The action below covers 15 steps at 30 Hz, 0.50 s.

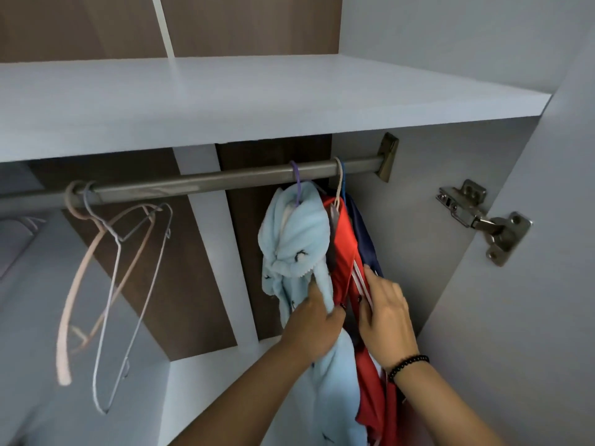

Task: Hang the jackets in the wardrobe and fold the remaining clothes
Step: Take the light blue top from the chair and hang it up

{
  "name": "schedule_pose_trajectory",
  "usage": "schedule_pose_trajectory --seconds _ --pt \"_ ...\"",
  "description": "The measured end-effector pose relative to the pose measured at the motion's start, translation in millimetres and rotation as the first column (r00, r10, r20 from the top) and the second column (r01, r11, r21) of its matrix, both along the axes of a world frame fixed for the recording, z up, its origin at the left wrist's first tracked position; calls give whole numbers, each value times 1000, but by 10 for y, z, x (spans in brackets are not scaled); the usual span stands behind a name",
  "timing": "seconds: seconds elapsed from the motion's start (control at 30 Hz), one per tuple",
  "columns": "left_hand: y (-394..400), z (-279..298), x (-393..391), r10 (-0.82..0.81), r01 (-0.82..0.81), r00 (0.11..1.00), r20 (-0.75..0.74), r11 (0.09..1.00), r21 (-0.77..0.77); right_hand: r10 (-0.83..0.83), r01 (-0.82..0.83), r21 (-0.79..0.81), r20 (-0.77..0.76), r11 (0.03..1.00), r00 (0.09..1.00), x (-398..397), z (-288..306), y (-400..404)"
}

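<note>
Right under the white shelf (pixel 257 101) runs one grey rail (pixel 199 181), and everything hangs from it. Toward the rail's right end, close to its bracket (pixel 389 156), three garments hang side by side: a light blue fleecy jacket (pixel 291 239) on a purple hanger hook (pixel 297 180), a red jacket (pixel 346 252) with white stripes just right of it on a cream hook (pixel 338 178), and a navy garment (pixel 365 233) pressed against the red one, on a blue hook (pixel 344 178). Toward the rail's left end, well apart from the clothes, two bare hangers dangle tilted: one pinkish plastic hanger (pixel 69 304) and one thin wire hanger (pixel 112 317), their hooks touching.

Both hands are raised below the rail. The left hand (pixel 314 320) has its fingers curled into the blue fleece, gripping a fold of it. The right hand (pixel 384 313), with a black bead bracelet (pixel 407 365) on its wrist, lies against the red jacket, fingers long and fairly straight, the thumb tucked at the white stripes; whether it pinches the cloth I cannot tell.

Right of the bracket, one metal door hinge (pixel 483 220) sits on the wardrobe's side wall.
</note>
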<state>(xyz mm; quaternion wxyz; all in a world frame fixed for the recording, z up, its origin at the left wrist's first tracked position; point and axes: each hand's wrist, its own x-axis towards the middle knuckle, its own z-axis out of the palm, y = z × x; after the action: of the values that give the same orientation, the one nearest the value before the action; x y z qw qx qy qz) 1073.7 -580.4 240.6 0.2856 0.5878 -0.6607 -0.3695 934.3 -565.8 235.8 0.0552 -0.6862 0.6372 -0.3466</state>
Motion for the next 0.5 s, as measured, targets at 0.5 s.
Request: schedule_pose_trajectory --seconds 0.5 --pt "767 26 130 -117 111 973 198 993 42 18 -32 107 131 994 991 -96 0 907"
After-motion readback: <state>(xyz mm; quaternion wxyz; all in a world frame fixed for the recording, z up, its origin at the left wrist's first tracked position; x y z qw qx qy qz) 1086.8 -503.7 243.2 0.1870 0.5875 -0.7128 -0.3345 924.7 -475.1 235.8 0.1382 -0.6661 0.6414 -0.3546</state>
